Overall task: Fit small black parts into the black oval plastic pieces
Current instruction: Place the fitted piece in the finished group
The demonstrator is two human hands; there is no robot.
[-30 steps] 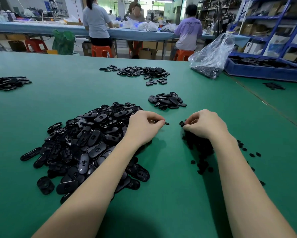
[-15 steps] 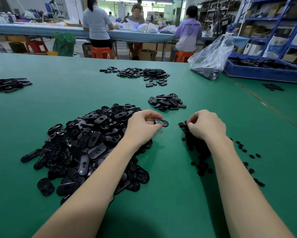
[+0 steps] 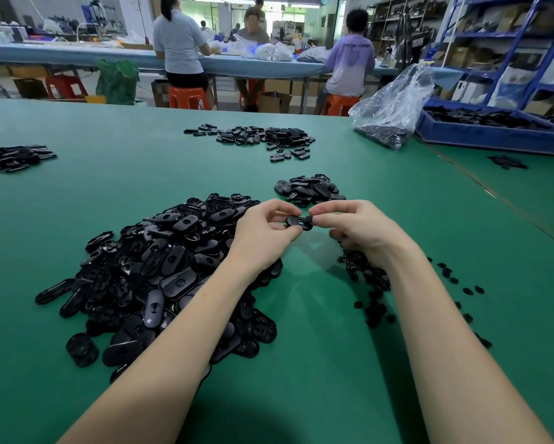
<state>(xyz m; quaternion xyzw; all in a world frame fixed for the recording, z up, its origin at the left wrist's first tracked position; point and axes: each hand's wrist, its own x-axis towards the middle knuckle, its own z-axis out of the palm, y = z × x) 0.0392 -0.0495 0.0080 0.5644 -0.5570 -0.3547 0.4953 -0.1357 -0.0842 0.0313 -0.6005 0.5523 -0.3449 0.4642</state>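
Item: oval piece (image 3: 296, 221), black plastic, held above the green table (image 3: 397, 203) between both hands. Left hand (image 3: 262, 233) pinches its left end, thumb under, fingers over. Right hand (image 3: 359, 229) closed at its right end; whether a small part sits in those fingertips cannot be told. Handling, judged: light, stiff, smooth; best gripped by the rim, slot kept clear. Stock: large heap of ovals (image 3: 160, 270) near left; small parts (image 3: 368, 283) under right wrist; a smaller heap (image 3: 307, 187), likely finished pieces, just beyond.

Factory assembly floor. Green tabletop (image 3: 109, 187) with heaps of black oval pieces (image 3: 160, 270), workers on orange stools (image 3: 187, 97) behind. Blue stock shelving (image 3: 509, 43) at right.
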